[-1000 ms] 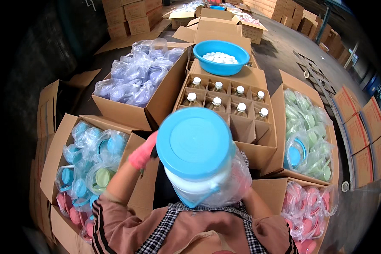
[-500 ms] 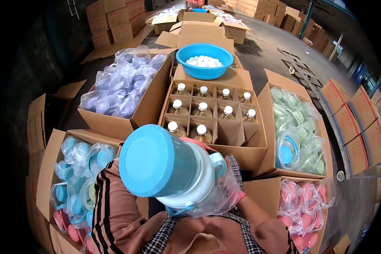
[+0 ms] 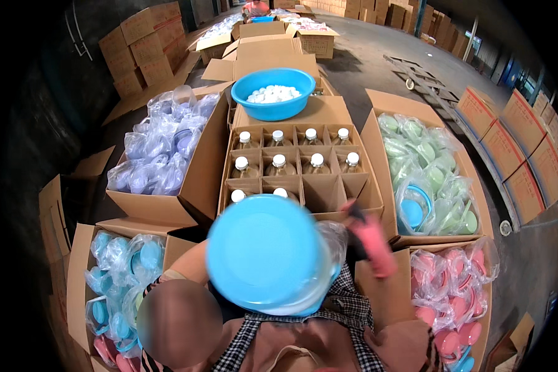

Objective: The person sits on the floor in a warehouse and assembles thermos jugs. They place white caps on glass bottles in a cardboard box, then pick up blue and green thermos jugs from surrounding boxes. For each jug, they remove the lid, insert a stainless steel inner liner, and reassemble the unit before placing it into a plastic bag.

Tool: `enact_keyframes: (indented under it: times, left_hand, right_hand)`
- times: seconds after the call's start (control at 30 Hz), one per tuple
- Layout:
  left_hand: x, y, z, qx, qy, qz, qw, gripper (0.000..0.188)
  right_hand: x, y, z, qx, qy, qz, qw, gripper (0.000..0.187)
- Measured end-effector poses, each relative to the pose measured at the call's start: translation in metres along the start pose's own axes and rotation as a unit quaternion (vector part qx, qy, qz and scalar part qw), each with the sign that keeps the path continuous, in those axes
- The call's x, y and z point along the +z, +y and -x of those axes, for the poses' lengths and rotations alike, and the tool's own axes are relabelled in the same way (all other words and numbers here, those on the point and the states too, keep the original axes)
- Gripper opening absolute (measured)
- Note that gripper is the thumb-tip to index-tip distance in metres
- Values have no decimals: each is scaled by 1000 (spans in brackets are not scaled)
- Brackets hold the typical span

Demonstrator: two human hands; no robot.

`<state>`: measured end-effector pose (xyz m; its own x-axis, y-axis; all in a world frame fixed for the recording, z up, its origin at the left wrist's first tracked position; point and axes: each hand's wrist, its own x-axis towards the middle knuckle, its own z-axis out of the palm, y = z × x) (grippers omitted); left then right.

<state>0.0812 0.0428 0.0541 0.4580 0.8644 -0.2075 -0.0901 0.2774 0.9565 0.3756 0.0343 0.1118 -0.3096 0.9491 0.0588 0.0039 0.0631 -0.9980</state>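
Note:
A large jug [image 3: 263, 251] with a broad, light-blue round end and a whitish body is held up before my chest, its blue end facing up. My left forearm reaches to its left side; the jug hides that hand, which holds it. Crumpled clear plastic [image 3: 335, 242] shows along the jug's right side. My right hand [image 3: 371, 242], in a pink glove with dark fingertips, is off the jug to its right, smeared by motion. It is near the divided carton [image 3: 376, 204] of white-capped glass bottles [image 3: 279, 165], several of its cells without a bottle.
A blue basin [image 3: 274, 111] of small white caps stands beyond the bottles. Around me are cartons of bagged purple parts [image 3: 161, 146], green parts [image 3: 425, 152], blue parts [image 3: 105, 282] and pink parts [image 3: 456, 279]. A long trolley [image 3: 428, 87] and stacked cartons [image 3: 524, 158] lie at right.
My right hand has come off the jug and moved out to the right. The jug has turned more upright, its blue end now facing me. The whole view has shifted a little.

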Motion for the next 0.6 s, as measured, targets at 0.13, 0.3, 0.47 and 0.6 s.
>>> enact_keyframes:
  times: [0.13, 0.3, 0.47, 0.6]
  left_hand:
    - [44, 15, -16, 54, 39, -141, 988, 28]
    - [66, -3, -11, 82, 151, -311, 935, 30]
    - [76, 6, -16, 103, 173, -363, 910, 28]
    - [87, 5, -15, 124, 195, -358, 905, 22]
  right_hand:
    - [17, -162, 46, -243, 51, -14, 969, 66]
    - [-13, -134, 36, -100, -156, 405, 895, 55]
    - [-25, -106, 37, -45, 68, 318, 944, 26]
    - [-27, -115, 39, -23, 68, 396, 915, 21]
